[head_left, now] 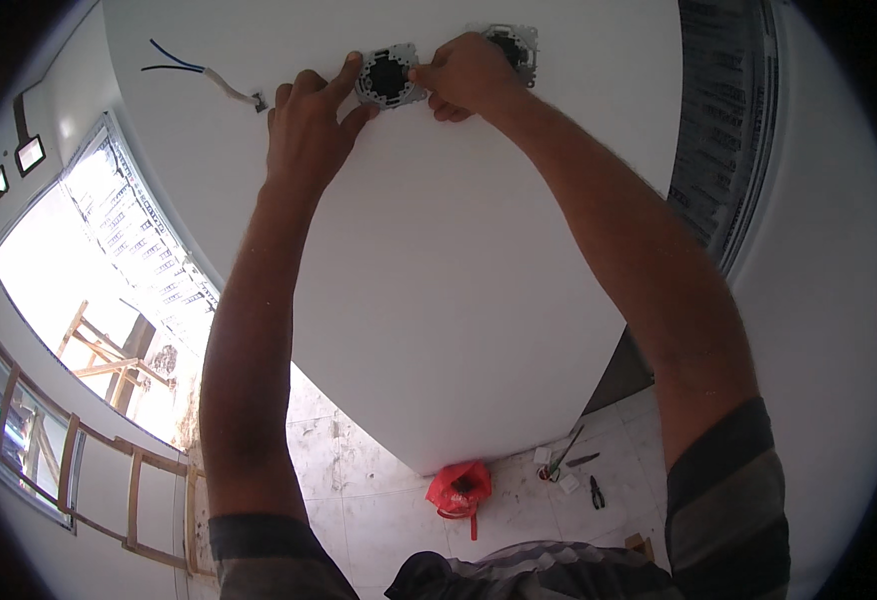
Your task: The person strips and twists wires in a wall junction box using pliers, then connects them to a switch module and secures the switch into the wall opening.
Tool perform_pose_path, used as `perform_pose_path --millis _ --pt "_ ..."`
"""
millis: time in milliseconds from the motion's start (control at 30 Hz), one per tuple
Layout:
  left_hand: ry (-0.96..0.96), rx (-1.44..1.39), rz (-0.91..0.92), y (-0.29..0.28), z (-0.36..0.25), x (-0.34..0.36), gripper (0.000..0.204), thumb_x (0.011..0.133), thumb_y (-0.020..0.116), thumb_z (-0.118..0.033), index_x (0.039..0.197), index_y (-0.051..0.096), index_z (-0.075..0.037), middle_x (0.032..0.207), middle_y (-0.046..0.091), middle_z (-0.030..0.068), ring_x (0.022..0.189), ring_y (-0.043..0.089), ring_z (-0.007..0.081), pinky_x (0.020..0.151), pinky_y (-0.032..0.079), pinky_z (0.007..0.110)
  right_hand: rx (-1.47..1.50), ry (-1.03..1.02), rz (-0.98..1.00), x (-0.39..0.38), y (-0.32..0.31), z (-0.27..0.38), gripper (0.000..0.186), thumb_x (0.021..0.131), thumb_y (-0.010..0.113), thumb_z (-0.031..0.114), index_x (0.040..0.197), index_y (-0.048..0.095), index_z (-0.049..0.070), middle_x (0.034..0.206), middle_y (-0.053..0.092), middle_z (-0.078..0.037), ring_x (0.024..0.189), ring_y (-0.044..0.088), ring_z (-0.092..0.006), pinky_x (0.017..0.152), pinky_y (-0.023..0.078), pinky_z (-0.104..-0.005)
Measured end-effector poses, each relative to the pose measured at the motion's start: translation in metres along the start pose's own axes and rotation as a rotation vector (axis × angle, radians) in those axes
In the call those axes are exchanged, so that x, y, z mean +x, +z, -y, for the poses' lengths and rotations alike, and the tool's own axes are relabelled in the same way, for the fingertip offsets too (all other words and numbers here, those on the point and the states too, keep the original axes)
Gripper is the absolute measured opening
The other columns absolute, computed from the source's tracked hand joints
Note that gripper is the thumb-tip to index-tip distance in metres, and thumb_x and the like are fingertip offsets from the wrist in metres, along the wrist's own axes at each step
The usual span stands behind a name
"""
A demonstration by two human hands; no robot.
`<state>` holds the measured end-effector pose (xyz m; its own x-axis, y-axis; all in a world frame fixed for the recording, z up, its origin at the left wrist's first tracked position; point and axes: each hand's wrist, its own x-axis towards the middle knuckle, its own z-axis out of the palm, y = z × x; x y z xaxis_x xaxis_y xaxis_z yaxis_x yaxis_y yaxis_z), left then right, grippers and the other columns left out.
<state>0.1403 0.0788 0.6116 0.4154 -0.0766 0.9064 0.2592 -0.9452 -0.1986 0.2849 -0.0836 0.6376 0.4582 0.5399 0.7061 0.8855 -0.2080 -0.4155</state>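
High on the white wall [439, 270], an electrical wall insert [389, 78] with a grey metal mounting frame and black middle lies between my hands. My left hand [311, 120] grips its left side, index finger at the upper corner and thumb at the lower one. From the right, my right hand [471, 78] has its thumb and fingers closed at the insert's right edge. Just behind that hand is a second insert [524, 50], partly covered by it. To the left, a cable [227, 87] with blue and black wires sticks out of a small wall opening.
Below on the tiled floor are a red bag [459, 488], pliers [598, 492], a knife-like tool [584, 460] and a thin long tool [565, 450]. A window opening [69, 260] and a wooden ladder-like frame [134, 495] stand at left. Film-covered framing [724, 120] runs along the right.
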Motion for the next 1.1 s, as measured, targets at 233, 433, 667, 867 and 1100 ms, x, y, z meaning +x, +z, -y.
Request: perform_pose_path --millis 233,433,667,867,1100 --pt "-0.001 0.049 -0.004 0.001 -0.001 0.002 0.064 0.085 0.08 -0.037 0.144 0.059 -0.03 0.103 0.061 0.0084 0.097 0.059 0.0295 0.084 0.053 0.045 0.182 0.092 0.007 -0.012 -0.003 0.007 0.036 0.097 0.07 0.03 0.09 0.071 -0.006 0.076 0.073 -0.014 0.066 0.074 -0.02 0.057 0.062 -0.0297" --pt "0.009 0.027 -0.025 0.002 0.0 -0.002 0.064 0.084 0.081 -0.038 0.144 0.058 -0.032 0.103 0.06 0.0082 0.096 0.059 0.0297 0.084 0.053 0.046 0.161 -0.009 -0.074 -0.012 0.007 0.002 0.048 0.097 0.06 0.033 0.062 0.069 0.002 0.055 0.067 -0.006 0.051 0.068 -0.0149 0.059 0.059 -0.0299" --pt "-0.018 0.053 -0.013 0.001 0.001 -0.002 0.065 0.084 0.082 -0.037 0.144 0.059 -0.03 0.104 0.06 0.0097 0.098 0.059 0.0302 0.087 0.054 0.046 0.227 0.078 -0.031 -0.013 0.005 0.007 0.048 0.097 0.061 0.033 0.06 0.069 0.003 0.054 0.067 -0.003 0.058 0.07 -0.0184 0.069 0.06 -0.0322" --pt "-0.01 -0.033 -0.028 0.002 0.001 -0.004 0.067 0.083 0.082 -0.039 0.144 0.058 -0.03 0.105 0.062 0.0117 0.101 0.06 0.0317 0.088 0.053 0.048 0.112 -0.134 -0.237 -0.016 0.02 -0.007 0.042 0.094 0.066 0.032 0.07 0.072 -0.001 0.065 0.07 -0.014 0.073 0.072 -0.0321 0.077 0.058 -0.042" --pt "0.007 -0.067 -0.045 0.002 0.005 -0.005 0.068 0.083 0.082 -0.04 0.145 0.057 -0.03 0.102 0.063 0.013 0.101 0.062 0.0323 0.089 0.053 0.048 0.141 -0.156 -0.323 -0.019 0.029 -0.012 0.038 0.091 0.071 0.033 0.078 0.074 -0.002 0.068 0.069 -0.017 0.069 0.071 -0.0307 0.071 0.057 -0.0409"
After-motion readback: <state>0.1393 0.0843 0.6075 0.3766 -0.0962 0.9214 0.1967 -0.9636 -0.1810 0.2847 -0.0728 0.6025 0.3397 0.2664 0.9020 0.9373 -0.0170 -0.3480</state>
